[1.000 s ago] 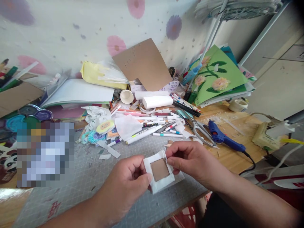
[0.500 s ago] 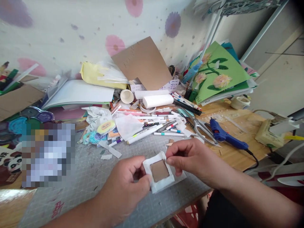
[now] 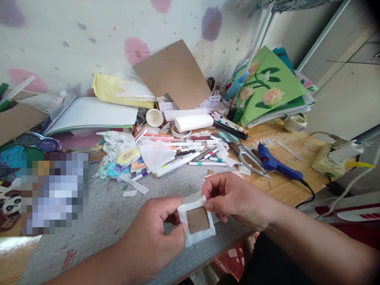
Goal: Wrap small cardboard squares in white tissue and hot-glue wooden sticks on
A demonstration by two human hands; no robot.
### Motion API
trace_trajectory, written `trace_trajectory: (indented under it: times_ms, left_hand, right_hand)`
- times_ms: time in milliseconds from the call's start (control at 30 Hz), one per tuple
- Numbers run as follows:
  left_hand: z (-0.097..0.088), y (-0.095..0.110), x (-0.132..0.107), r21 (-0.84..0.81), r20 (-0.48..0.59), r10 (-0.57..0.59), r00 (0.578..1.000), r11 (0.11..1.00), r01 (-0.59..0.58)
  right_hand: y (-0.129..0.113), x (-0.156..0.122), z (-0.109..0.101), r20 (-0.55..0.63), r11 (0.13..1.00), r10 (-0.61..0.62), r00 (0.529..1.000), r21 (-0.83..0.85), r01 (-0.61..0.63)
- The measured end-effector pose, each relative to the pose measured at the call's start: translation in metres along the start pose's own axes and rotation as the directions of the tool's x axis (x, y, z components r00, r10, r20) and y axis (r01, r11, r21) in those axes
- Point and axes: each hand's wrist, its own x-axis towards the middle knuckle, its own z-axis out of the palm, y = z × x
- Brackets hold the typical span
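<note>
A small cardboard square (image 3: 198, 220) has white paper (image 3: 200, 238) folded over its edges, leaving brown board bare in the middle. My left hand (image 3: 160, 233) grips its left side, thumb on the front and fingers behind. At the upper right corner, my right hand (image 3: 227, 198) pinches the white paper between thumb and forefinger. Along the top edge the paper stands a little away from the board. Both hands hold the piece above the grey cutting mat (image 3: 97, 221), near the table's front edge.
Several markers (image 3: 184, 162) and paper scraps lie heaped behind the hands. Scissors (image 3: 251, 158) and a blue glue gun (image 3: 279, 164) lie to the right, near a power strip (image 3: 329, 160). Behind stand a cardboard sheet (image 3: 175, 75), a paper cup (image 3: 154, 117) and a green flower picture (image 3: 270, 87).
My right hand has shifted slightly left at the top corner, and the paper along the top edge now lifts higher. The view has moved a little; my left hand keeps its grip.
</note>
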Motion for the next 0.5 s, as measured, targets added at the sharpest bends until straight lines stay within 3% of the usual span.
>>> trace_trajectory:
  times_ms: [100, 200, 367, 500]
  left_hand:
    - [0.0, -0.003, 0.001, -0.063, -0.004, -0.016, 1.0, 0.998, 0.016]
    - [-0.002, -0.008, 0.003, -0.244, -0.007, -0.05, 0.999, 0.969, 0.047]
    - [-0.002, -0.009, 0.005, -0.623, 0.005, 0.005, 1.0, 0.782, -0.001]
    - [0.005, -0.007, 0.004, -0.66, 0.025, -0.014, 1.0, 0.751, 0.027]
  right_hand:
    - [0.001, 0.001, 0.0, -0.017, 1.0, -0.02, 1.0, 0.023, 0.02]
    - [0.004, 0.002, 0.001, -0.068, 0.991, -0.051, 0.996, 0.122, 0.059]
    - [0.006, 0.001, 0.004, -0.158, 0.946, -0.068, 0.985, 0.302, 0.114]
    - [0.009, 0.002, 0.012, -0.239, 0.915, -0.093, 0.966, 0.362, 0.178]
